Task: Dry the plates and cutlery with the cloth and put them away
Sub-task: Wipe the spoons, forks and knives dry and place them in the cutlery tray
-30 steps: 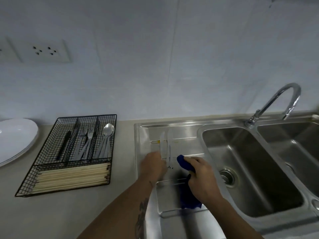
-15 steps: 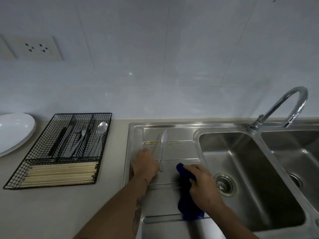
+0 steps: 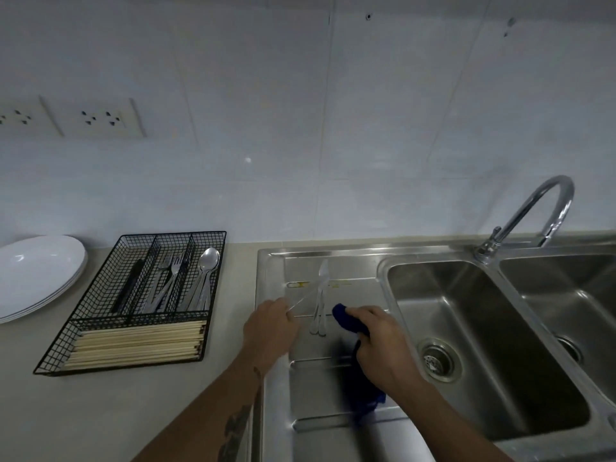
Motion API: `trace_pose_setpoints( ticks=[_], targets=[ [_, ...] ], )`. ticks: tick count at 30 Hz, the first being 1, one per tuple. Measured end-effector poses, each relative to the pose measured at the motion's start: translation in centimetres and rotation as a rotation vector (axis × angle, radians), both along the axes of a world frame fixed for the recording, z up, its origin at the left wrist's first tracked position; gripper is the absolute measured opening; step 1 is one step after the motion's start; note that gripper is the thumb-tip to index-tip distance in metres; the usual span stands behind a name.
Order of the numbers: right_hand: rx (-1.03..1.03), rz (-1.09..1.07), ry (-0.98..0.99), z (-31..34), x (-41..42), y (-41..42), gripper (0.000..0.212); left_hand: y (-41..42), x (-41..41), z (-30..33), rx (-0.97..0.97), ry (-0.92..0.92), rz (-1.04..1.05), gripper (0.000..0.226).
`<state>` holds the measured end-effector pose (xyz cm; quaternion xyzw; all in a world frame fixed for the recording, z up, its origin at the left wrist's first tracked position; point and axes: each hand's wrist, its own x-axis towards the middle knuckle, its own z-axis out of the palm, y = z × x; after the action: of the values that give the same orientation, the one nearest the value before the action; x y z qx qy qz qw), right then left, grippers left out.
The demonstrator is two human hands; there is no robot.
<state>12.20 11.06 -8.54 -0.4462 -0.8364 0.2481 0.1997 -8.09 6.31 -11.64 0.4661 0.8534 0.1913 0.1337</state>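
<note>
Silver table knives lie on the steel drainboard left of the sink, blades pointing at the wall. My left hand pinches the handle end of one thin knife, which slants up and right toward the others and looks blurred. My right hand is closed on a dark blue cloth; the cloth's free end hangs down below the hand. A stack of white plates sits at the far left of the counter.
A black wire cutlery tray on the counter holds dark-handled knives, forks, spoons and chopsticks in front. Two steel sink basins and a curved tap are on the right. Wall sockets sit above the tray.
My left hand has closed on one knife's handle and pulled it leftward away from the others. My right hand stays beside them with the cloth.
</note>
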Motion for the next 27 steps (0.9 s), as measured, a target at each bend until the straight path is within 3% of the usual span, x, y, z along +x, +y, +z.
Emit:
trace_pose_setpoints(
  ticks=[5,10,15,21,27],
  targets=[
    [0.2,0.031,0.009,1.2,-4.1,-1.2,0.063,-2.3,-1.0,1.7,0.157,0.125,-0.231,0.02],
    [0.384,0.066,-0.183,3.0,-7.7,-4.0,0.064,-5.1,-3.0,4.3,0.265,0.209,-0.381,0.02],
    [0.39,-0.051,-0.296,3.9,-8.8,-5.5,0.057,-8.8,-5.2,5.5,0.263,0.295,-0.436,0.024],
    [0.527,0.047,-0.216,4.2,-11.1,-8.9,0.063,-11.2,-7.3,6.9,0.329,0.325,-0.468,0.02],
    [0.414,-0.248,-0.17,5.3,-8.0,-7.3,0.06,-12.6,-8.8,7.3,0.25,0.242,-0.454,0.023]
  ],
)
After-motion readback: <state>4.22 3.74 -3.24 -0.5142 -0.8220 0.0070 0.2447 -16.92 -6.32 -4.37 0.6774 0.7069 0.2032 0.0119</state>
